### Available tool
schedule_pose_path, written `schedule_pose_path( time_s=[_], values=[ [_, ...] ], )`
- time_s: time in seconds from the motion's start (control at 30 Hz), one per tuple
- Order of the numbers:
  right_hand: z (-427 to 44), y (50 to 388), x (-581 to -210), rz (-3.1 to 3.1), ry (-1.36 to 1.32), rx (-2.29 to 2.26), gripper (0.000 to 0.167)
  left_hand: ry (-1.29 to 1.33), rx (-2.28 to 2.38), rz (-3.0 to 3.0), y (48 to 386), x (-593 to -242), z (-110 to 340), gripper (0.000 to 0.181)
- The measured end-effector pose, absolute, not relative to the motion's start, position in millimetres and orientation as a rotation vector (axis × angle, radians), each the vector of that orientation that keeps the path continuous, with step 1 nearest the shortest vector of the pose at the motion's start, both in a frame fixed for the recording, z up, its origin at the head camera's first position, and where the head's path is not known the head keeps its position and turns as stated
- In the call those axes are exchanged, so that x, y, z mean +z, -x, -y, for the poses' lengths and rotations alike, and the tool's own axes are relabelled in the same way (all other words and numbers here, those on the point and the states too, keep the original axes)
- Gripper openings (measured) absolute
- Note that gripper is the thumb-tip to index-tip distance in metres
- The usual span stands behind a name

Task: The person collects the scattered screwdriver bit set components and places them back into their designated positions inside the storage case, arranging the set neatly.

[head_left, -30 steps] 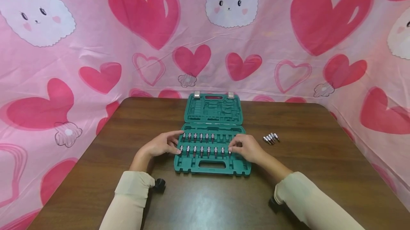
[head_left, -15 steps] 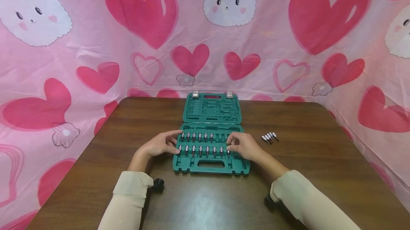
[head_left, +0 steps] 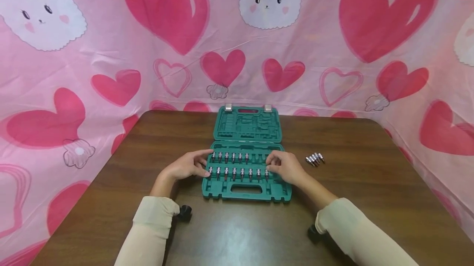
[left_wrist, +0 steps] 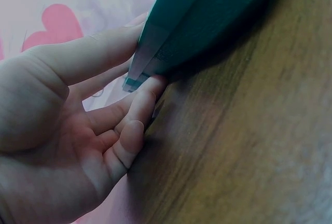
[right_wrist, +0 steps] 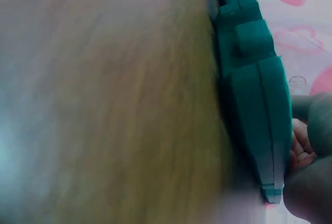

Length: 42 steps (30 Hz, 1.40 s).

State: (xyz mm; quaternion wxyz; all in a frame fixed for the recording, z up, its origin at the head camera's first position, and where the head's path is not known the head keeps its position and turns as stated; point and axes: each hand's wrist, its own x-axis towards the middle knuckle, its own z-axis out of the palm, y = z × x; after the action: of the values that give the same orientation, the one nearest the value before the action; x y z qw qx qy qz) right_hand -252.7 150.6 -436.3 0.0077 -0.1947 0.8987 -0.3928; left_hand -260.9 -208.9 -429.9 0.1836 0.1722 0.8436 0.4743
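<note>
In the head view a green plastic socket case (head_left: 246,196) lies unfolded on the table. Its near half carries two rows of chrome bit sockets, several in each row. My left hand (head_left: 187,166) rests against the case's left edge, thumb near the front row and index finger near the back row; the left wrist view shows the other fingers loosely bent beside the case. My right hand (head_left: 286,167) is over the right side, its thumb tip just above the last bit socket (head_left: 266,175) of the front row. That socket stands in its slot, and its upper part shows.
Several loose bit sockets (head_left: 314,159) lie grouped on the wooden table (head_left: 237,233), right of the case. The opened lid (head_left: 247,124) reaches toward the pink heart-patterned cloth (head_left: 218,68) behind the table.
The right thumb has lifted slightly from the last front-row bit socket, so more of the socket shows. The left hand has kept its place on the case. The head view has shifted slightly.
</note>
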Motion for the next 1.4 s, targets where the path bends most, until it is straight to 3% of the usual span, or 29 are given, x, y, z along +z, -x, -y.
schedule_pose_path(
  time_s=[0.87,1.4],
  values=[
    [-202,260,-422,-2.967,0.514,-1.395,0.013,-0.507,1.328,-2.395,261,-431,210,0.077],
    [-249,273,-431,-3.114,0.484,-1.204,0.011,-0.466,1.330,-2.394,260,-430,209,0.077]
  ],
)
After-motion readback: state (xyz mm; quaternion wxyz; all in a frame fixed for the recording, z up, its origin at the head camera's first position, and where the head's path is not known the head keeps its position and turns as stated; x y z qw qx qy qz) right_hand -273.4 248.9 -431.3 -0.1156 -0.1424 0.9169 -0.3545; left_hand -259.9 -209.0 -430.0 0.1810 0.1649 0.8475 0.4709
